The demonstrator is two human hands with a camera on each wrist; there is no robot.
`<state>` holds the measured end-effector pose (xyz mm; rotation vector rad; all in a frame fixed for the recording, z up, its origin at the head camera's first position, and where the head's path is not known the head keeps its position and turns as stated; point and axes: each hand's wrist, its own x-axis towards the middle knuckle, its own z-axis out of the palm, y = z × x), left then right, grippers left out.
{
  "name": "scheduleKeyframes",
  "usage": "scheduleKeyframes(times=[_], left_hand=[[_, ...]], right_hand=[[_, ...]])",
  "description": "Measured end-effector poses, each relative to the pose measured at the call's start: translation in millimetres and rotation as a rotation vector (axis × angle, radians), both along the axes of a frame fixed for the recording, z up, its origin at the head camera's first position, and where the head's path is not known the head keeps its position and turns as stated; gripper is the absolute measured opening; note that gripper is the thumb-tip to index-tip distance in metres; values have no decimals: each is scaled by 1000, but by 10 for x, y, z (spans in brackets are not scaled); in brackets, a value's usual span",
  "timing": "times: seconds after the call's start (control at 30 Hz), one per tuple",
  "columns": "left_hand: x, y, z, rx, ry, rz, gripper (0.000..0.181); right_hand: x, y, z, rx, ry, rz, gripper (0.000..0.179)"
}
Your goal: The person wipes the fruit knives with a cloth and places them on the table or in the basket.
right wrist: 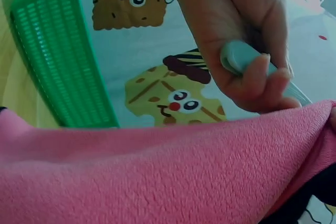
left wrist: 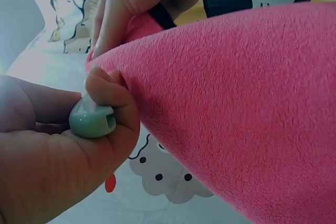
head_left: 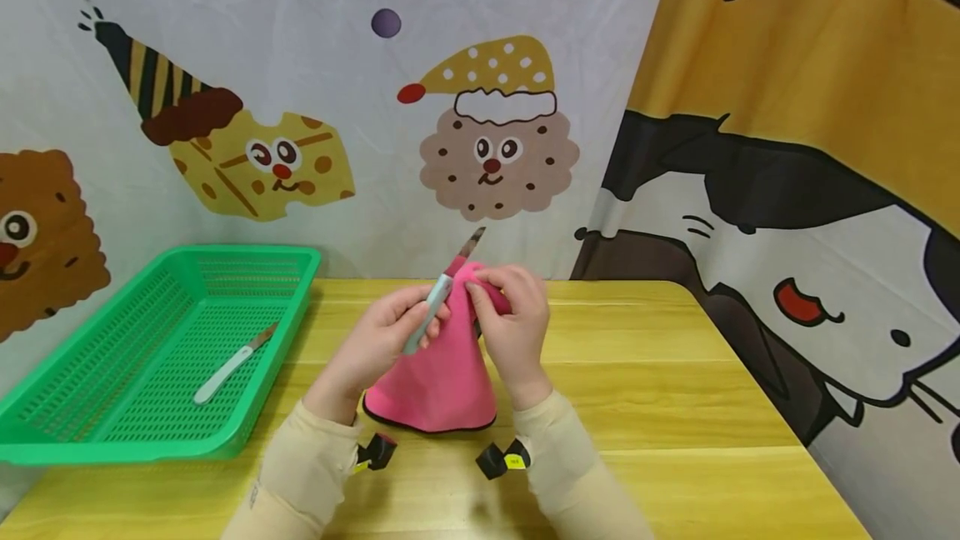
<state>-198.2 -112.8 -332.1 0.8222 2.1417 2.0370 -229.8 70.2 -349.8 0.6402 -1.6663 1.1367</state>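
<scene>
In the head view my left hand (head_left: 367,340) grips the pale blue-green handle of a knife (head_left: 430,313), its blade pointing up and away to the right. My right hand (head_left: 520,317) pinches a pink cloth (head_left: 442,386) with dark edging near its top. The cloth hangs down between both hands, just behind the knife handle. Part of the blade near the handle looks pink beside the cloth. The left wrist view shows the rounded butt of the handle (left wrist: 92,121) inside the curled fingers, close to the fleecy cloth (left wrist: 226,93).
A green plastic basket (head_left: 258,432) stands at the left of the wooden table (head_left: 637,390). Inside it lies another knife (head_left: 228,373) with a white handle. A printed cartoon curtain (head_left: 495,7) hangs behind the table.
</scene>
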Motion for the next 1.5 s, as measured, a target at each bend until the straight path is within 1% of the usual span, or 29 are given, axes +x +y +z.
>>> scheduleKeyframes(times=[0.13,0.27,0.4,0.6,0.8,0.93,1.0,1.07,1.2,1.33,1.43,1.5], left_hand=[[21,12,-57,-40,34,34,24],[48,14,-99,-89,34,87,23],[83,7,-145,-113,29,100,21],[160,-5,-175,-155,49,111,20],[196,-35,-186,-217,58,107,19],[209,-63,-158,-242,34,88,20],[217,-80,-138,-249,16,76,21],[234,-107,-118,-253,6,67,22],[264,-164,-75,-233,1,43,23],[279,-211,-36,-163,-11,0,25],[274,-233,-25,-106,-29,-29,27],[260,-250,-32,-61,-47,-48,29]], right_hand=[[24,-89,-71,23,10,-2,11],[36,-155,-137,45,10,0,9],[18,-167,-161,44,1,-10,8],[-27,-137,-151,41,-4,-47,9],[-43,-80,-137,-13,-74,-80,10],[-65,-42,-135,-69,-123,-97,11],[-84,-29,-138,-110,-160,-91,11],[-97,-25,-136,-158,-205,-65,11],[-108,-23,-130,-262,-310,-4,9],[-24,-34,-56,-299,-387,21,8],[53,-44,-14,-305,-406,44,8],[55,-39,-46,-301,-392,62,8]])
